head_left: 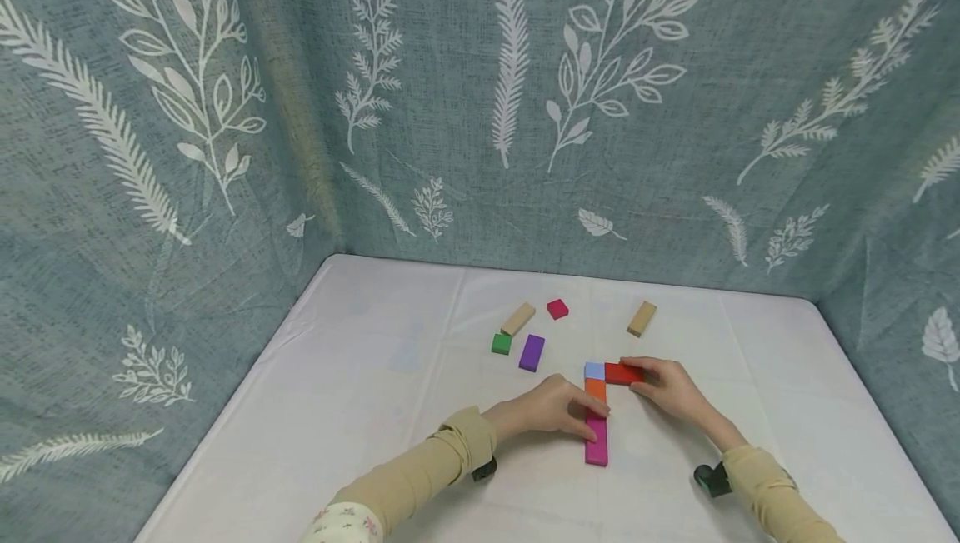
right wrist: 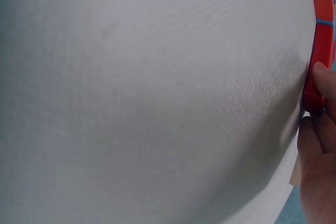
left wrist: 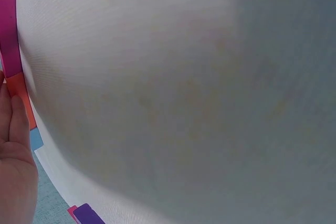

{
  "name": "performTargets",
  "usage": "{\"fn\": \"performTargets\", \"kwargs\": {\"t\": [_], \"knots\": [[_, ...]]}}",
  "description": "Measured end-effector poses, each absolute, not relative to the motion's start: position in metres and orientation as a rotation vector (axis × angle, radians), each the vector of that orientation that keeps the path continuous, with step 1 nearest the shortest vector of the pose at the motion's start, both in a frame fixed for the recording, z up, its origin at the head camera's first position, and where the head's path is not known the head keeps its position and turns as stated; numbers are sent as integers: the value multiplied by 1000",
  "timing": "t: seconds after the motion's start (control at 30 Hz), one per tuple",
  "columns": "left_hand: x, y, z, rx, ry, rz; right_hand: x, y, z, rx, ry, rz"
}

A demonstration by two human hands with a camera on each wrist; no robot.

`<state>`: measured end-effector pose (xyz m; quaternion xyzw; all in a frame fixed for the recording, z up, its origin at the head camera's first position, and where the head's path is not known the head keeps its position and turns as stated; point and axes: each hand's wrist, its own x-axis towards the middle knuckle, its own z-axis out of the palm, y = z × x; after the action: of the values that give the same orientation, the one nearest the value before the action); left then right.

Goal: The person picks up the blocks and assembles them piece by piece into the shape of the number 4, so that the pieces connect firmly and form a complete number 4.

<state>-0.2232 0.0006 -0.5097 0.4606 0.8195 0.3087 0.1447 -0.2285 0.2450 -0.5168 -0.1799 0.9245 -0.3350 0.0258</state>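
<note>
On the table, several blocks form a corner shape. A light blue block (head_left: pixel 595 371) is at the corner, with an orange block (head_left: pixel 596 390) and a magenta block (head_left: pixel 597 451) in line toward the near side. A red block (head_left: pixel 622 374) extends right from the blue one. My left hand (head_left: pixel 551 406) grips the magenta block near its far end, index finger at the seam with the orange block. In the left wrist view other fingers (left wrist: pixel 19 116) lie along the orange block (left wrist: pixel 21 98). My right hand (head_left: pixel 670 391) pinches the outer end of the red block (right wrist: pixel 321 51) between thumb and fingers.
Farther back lie a purple block (head_left: pixel 532 353), a green block (head_left: pixel 502 344), a natural wood block (head_left: pixel 518 320), a crimson block (head_left: pixel 557 309) and another wood block (head_left: pixel 642 319). A patterned curtain (head_left: pixel 465 110) hangs behind the white table (head_left: pixel 360 393).
</note>
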Motion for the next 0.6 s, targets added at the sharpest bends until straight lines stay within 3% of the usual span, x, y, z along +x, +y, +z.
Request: {"fn": "performTargets", "kwargs": {"t": [0.6], "knots": [[-223,0,-511,1325,2352,890,-226,246,-515,-562,2843,-1030]]}}
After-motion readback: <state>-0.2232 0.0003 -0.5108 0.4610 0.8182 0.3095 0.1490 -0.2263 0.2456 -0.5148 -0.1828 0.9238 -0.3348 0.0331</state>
